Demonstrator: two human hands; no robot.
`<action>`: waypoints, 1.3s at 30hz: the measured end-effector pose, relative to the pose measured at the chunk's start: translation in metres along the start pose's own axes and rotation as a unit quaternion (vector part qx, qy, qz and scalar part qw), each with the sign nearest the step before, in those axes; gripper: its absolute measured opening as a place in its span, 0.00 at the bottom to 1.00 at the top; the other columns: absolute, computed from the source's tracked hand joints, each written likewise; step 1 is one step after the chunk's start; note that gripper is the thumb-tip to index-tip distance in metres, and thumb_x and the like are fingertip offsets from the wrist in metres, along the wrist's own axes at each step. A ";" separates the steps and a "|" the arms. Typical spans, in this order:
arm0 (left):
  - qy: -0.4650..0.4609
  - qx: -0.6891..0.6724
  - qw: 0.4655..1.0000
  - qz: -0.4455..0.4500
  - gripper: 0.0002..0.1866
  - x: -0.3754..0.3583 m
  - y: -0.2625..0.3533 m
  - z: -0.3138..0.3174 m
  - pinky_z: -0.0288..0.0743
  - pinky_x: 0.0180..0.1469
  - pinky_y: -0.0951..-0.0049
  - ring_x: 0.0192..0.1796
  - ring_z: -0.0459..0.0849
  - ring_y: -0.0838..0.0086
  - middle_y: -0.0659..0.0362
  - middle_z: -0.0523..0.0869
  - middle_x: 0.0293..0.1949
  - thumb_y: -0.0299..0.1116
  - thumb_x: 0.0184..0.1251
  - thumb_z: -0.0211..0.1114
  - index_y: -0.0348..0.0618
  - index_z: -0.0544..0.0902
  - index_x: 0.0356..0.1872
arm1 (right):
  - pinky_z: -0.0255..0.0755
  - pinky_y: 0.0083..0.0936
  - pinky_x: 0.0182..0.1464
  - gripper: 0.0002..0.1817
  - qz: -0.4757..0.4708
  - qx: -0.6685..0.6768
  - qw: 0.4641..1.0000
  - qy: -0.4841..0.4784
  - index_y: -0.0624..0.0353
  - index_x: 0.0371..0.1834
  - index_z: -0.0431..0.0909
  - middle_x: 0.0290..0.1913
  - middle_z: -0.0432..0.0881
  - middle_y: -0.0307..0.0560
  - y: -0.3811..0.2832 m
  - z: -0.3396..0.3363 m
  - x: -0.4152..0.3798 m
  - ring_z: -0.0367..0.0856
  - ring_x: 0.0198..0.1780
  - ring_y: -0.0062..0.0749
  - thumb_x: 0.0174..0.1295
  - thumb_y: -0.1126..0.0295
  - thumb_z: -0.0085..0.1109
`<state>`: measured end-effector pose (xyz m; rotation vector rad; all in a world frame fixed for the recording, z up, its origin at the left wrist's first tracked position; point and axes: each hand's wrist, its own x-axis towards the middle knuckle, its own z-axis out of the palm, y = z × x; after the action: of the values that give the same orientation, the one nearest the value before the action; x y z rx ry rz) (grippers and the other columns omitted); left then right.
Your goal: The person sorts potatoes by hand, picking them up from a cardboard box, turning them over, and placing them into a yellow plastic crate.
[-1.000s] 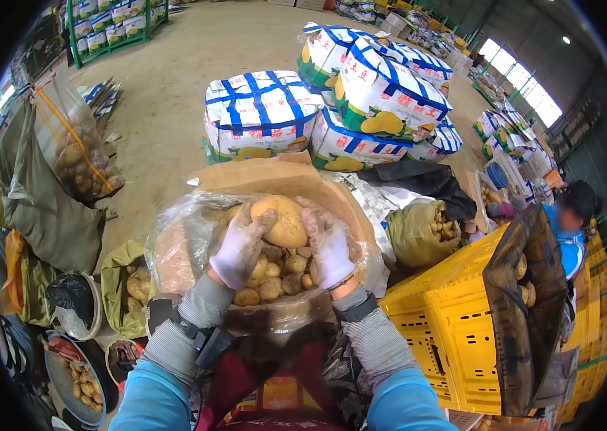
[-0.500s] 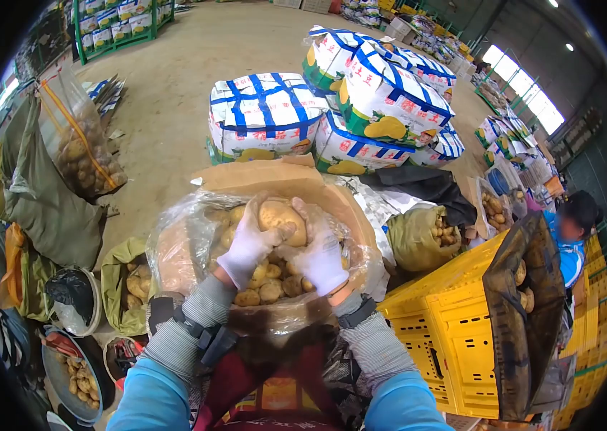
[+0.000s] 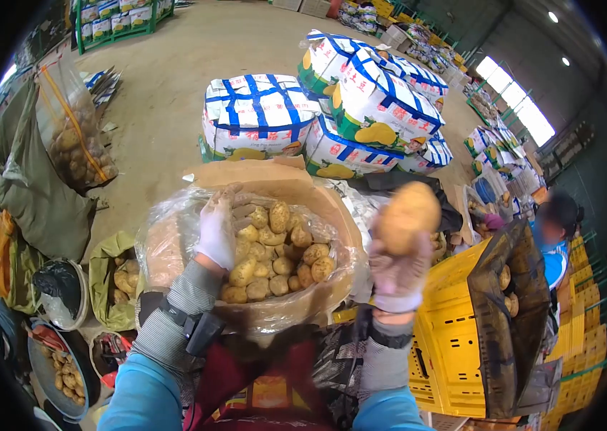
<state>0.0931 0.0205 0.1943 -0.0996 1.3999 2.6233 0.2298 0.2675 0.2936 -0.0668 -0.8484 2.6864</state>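
In the head view my right hand (image 3: pixel 400 276), in a soiled pale glove, holds a large potato (image 3: pixel 410 215) raised to the right of the paper-lined bag. Hand and potato are blurred by motion. My left hand (image 3: pixel 219 226), also gloved, is over the left side of the bag with its fingers stretched apart, and nothing shows in it. Several smaller potatoes (image 3: pixel 275 251) fill the open bag in front of me. Brown paper (image 3: pixel 267 172) and clear plastic (image 3: pixel 167 215) line its rim.
A yellow crate (image 3: pixel 451 337) with a dark liner stands at my right, near a co-worker (image 3: pixel 555 237). Packed white-and-blue potato bags (image 3: pixel 260 115) are stacked ahead. Sacks (image 3: pixel 113 280) and a grey tub (image 3: pixel 63 373) of potatoes stand at my left.
Both hands held the large potato over the bag. The right hand has carried it right, and the left hand has let go and moved a little left. More potatoes in the bag now show.
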 end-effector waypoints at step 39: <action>-0.249 -0.055 0.941 -0.221 0.38 -0.018 -0.025 0.007 0.83 0.51 0.59 0.56 0.84 0.61 0.48 0.77 0.62 0.54 0.70 0.64 0.46 0.64 0.73 | 0.74 0.31 0.62 0.42 0.122 -0.335 0.927 -0.116 0.61 0.73 0.58 0.62 0.74 0.55 0.103 -0.038 0.079 0.77 0.60 0.42 0.58 0.63 0.70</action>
<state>0.1152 0.0380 0.1798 0.2023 0.9290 2.1455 0.1303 0.2338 0.2080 -0.0097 -1.9139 2.5107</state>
